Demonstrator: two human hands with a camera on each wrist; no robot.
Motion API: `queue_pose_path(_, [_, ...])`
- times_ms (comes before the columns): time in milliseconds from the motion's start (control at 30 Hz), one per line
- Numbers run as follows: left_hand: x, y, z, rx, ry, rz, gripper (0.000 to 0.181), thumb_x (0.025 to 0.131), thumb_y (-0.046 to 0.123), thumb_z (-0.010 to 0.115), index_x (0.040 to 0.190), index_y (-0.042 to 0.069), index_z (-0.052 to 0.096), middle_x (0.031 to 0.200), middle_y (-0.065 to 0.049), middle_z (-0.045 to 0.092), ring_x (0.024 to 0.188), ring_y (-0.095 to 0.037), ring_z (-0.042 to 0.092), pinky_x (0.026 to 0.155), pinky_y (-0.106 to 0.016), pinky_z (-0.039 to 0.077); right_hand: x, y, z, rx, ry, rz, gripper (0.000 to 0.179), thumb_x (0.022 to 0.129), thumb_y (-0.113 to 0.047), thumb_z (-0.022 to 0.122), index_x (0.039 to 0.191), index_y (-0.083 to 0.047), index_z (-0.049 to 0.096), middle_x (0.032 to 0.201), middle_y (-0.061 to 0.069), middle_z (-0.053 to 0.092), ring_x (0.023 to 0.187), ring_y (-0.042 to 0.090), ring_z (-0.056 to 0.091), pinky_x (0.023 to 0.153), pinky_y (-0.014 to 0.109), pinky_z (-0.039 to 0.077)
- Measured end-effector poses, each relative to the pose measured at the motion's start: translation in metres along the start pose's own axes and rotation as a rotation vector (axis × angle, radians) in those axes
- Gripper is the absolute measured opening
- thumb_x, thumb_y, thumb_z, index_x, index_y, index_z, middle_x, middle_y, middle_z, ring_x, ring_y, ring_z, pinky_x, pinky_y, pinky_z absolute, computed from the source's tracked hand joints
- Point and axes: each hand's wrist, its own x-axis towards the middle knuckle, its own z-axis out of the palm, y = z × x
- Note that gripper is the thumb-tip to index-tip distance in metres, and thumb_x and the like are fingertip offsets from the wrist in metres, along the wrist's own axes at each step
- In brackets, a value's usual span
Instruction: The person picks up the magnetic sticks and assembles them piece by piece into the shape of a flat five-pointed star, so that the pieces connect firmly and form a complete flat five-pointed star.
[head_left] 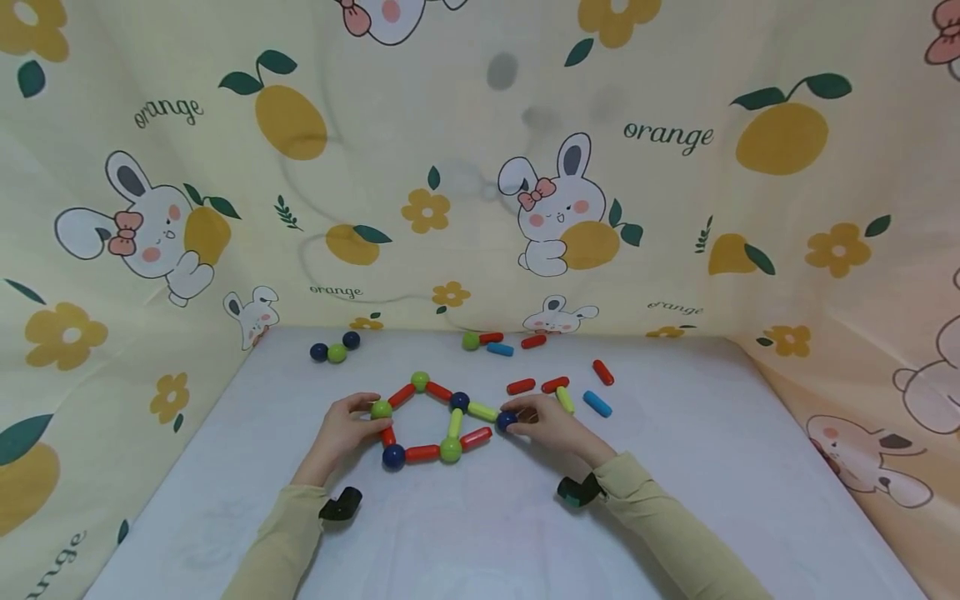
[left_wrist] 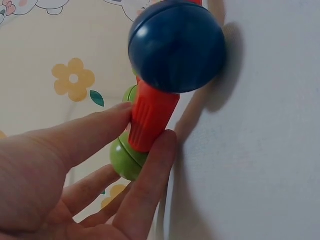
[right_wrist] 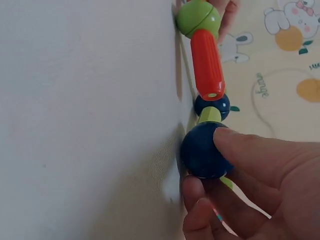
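Note:
A flat frame of balls and rods lies on the table. Its ring has a top green ball (head_left: 420, 381), dark blue balls, green balls, red rods (head_left: 422, 454) and a yellow-green rod (head_left: 455, 423). My left hand (head_left: 347, 435) pinches the red rod (left_wrist: 152, 117) at the ring's left side, between a green ball (head_left: 381, 409) and a dark blue ball (left_wrist: 177, 47). On the right, my right hand (head_left: 553, 429) grips a dark blue ball (right_wrist: 206, 151) at the end of another yellow-green rod (head_left: 482, 412). A red rod (right_wrist: 207, 65) juts from the lower green ball (head_left: 451, 451), its outer end free.
Loose balls (head_left: 337, 353) sit at the back left. Along the back middle lie a green ball (head_left: 470, 341), red rods and a blue rod (head_left: 500, 349). Several more rods (head_left: 597, 403) are scattered beyond my right hand. A printed cloth (head_left: 465, 183) hangs behind the table.

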Motion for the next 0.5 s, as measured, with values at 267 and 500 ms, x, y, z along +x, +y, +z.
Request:
queue_pose_path(267, [-0.001, 0.005, -0.001, 0.033, 0.001, -0.002, 0.056, 0.083, 0.021, 0.075, 0.132, 0.003, 0.053, 0.133, -0.02, 0.05, 0.119, -0.036, 0.043, 0.1, -0.054, 0.038, 0.005, 0.006, -0.001, 0.05, -0.061, -0.016, 0.031, 0.087, -0.022, 0.072, 0.117, -0.02, 0.067, 0.106, -0.003, 0.063, 0.095, 0.018, 0.058, 0.085, 0.035, 0.05])
queue_pose_path(500, [-0.009, 0.027, 0.004, 0.121, 0.1, 0.05, 0.048, 0.085, 0.017, 0.073, 0.127, 0.002, 0.058, 0.123, -0.019, 0.057, 0.097, -0.029, 0.057, 0.08, -0.038, 0.053, 0.006, 0.007, -0.001, 0.081, -0.051, -0.01, 0.031, 0.087, -0.022, 0.072, 0.117, -0.017, 0.066, 0.106, -0.002, 0.063, 0.097, 0.019, 0.058, 0.087, 0.037, 0.05])
